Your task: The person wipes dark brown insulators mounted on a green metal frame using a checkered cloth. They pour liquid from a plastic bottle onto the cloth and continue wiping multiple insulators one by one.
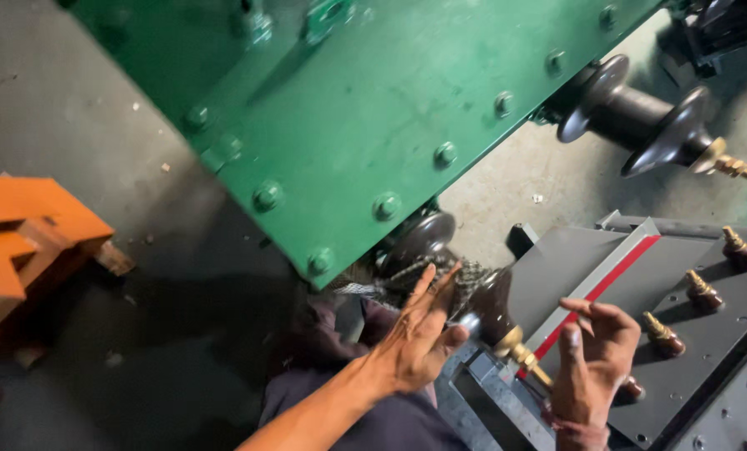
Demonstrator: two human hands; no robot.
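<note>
- Nearest the camera, the left hand [418,338] is reaching forward on a bare forearm, its grip open, fingers spread and palm pressing toward a dark brown bushing [482,301] under the lower edge of the green steel tank [373,108].
- Just beside it, the right hand [595,355] is hovering with fingers loosely curled, its grip open and holding nothing, close to the brass stud [519,351] at the bushing's tip.
- Between the left hand's fingers and the bushing, a wad of frayed, stringy fibre [465,280] is lying against the insulator; I cannot tell whether the fingertips are actually touching it.
- Judging by its glazed, ribbed look, the bushing is likely porcelain: stiff, smooth and slippery, and liable to chip if knocked against steel.
- Taking hold around the thick waist between the sheds looks safer than pulling on the slim brass stud, whose thread could bend or get damaged.
- Fibre of that kind should be light and soft, giving way under the fingers.
- A second, larger dark bushing [641,125] is sticking out from the tank at upper right, ending in a brass terminal.
- To the right, a grey steel cover [590,259] with a red and white stripe is carrying a row of small brown insulators [703,292] with brass tips.
- At far left, an orange metal block [31,221] is sitting on the concrete floor [81,108], well apart from both hands.
</note>
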